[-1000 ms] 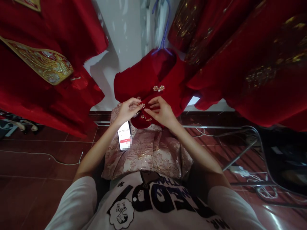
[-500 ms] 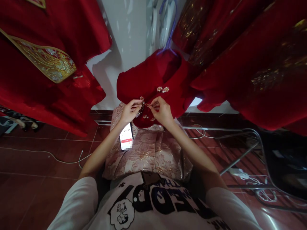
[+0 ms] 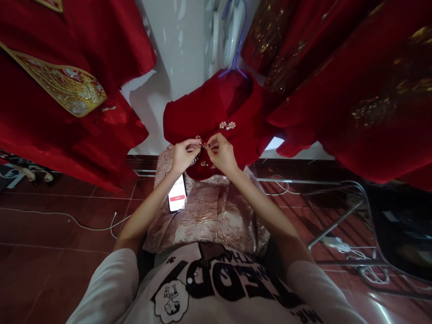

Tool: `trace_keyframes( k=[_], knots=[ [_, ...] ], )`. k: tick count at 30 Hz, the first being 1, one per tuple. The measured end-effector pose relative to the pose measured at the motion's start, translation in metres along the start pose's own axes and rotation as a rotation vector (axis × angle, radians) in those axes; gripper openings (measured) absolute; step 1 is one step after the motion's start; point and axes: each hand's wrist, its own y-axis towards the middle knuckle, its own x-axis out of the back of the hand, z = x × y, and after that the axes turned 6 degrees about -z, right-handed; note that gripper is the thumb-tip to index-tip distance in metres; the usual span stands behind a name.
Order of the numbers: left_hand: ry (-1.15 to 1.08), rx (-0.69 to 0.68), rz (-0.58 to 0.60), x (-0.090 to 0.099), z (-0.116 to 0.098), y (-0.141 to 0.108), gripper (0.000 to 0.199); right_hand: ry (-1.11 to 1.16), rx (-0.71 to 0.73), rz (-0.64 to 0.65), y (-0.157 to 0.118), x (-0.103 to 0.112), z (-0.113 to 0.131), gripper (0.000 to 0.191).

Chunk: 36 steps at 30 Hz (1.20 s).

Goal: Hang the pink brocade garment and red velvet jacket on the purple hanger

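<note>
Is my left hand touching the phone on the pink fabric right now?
Apart. The head view shows the left hand raised at the red jacket's clasp, while the phone lies lower on the pink fabric.

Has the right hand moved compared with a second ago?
Yes. The right hand has shifted left and up against the upper pearl clasp, closing on the left hand at the red jacket.

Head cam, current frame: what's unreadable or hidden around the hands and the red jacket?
- Clasp between the left hand and right hand: covered by the fingers, too small to tell whether it is fastened.
- Red jacket hem: hidden behind both hands.
- Phone screen: top covered by the left wrist, lower part blurred, digits unreadable.
- Hanger: hook cut off by the top edge.
- Pink brocade fabric: near edge hidden by the person's shirt.
</note>
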Motion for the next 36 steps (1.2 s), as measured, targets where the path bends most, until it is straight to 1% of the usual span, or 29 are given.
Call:
trace_keyframes(
  k=[3,6,8,10,12,14,16,18,19,21,22,24,26,27,29,31,34,36],
  knots=[
    [0.081,-0.067,-0.005,0.003,-0.003,-0.001,0.018,0.002,-0.009,-0.011,0.001,-0.002,0.000,0.020],
    [0.186,-0.192,0.015,0.007,-0.008,-0.001,0.014,-0.006,-0.007,-0.016,0.001,-0.002,0.000,0.020],
    [0.259,-0.288,0.049,0.010,-0.012,0.001,0.013,-0.017,-0.005,-0.019,0.002,-0.002,-0.001,0.020],
    [0.330,-0.355,0.106,0.012,-0.016,0.004,0.013,-0.022,-0.008,-0.022,0.002,-0.002,-0.001,0.019],
    [0.386,-0.371,0.150,0.013,-0.017,0.007,0.014,-0.014,-0.013,-0.018,0.002,-0.001,0.000,0.016],
    [0.419,-0.345,0.147,0.012,-0.015,0.006,0.021,0.001,-0.017,0.011,0.002,0.002,0.001,0.012],
    [0.449,-0.306,0.108,0.009,-0.009,0.000,0.027,0.011,-0.029,0.060,0.000,0.009,0.001,0.009],
    [0.506,-0.287,0.113,0.005,-0.002,-0.009,0.024,-0.010,-0.049,0.103,-0.003,0.019,0.000,0.008],
    [0.557,-0.287,0.148,0.003,0.002,-0.015,0.021,-0.039,-0.060,0.121,-0.005,0.025,-0.002,0.008],
    [0.695,-0.293,0.263,-0.002,0.008,-0.026,0.016,-0.127,-0.092,0.177,-0.008,0.038,-0.008,0.011],
    [0.768,-0.303,0.328,-0.005,0.010,-0.031,0.016,-0.184,-0.116,0.227,-0.010,0.043,-0.012,0.012],
    [0.881,-0.343,0.431,-0.009,0.014,-0.038,0.017,-0.307,-0.170,0.367,-0.012,0.052,-0.021,0.013],
    [0.937,-0.407,0.486,-0.011,0.018,-0.040,0.014,-0.404,-0.206,0.503,-0.014,0.056,-0.030,0.019],
    [0.948,-0.433,0.491,-0.011,0.020,-0.039,0.011,-0.431,-0.212,0.545,-0.015,0.056,-0.034,0.022],
    [0.932,-0.452,0.468,-0.008,0.024,-0.037,0.007,-0.428,-0.214,0.586,-0.017,0.053,-0.040,0.022],
    [0.842,-0.449,0.439,-0.002,0.028,-0.036,0.008,-0.380,-0.217,0.593,-0.019,0.048,-0.043,0.018],
    [0.571,-0.401,0.384,0.006,0.032,-0.036,0.008,-0.301,-0.227,0.557,-0.020,0.040,-0.043,0.018],
    [0.381,-0.295,0.352,0.009,0.033,-0.036,0.005,-0.257,-0.220,0.534,-0.020,0.039,-0.041,0.022]
  ],
)
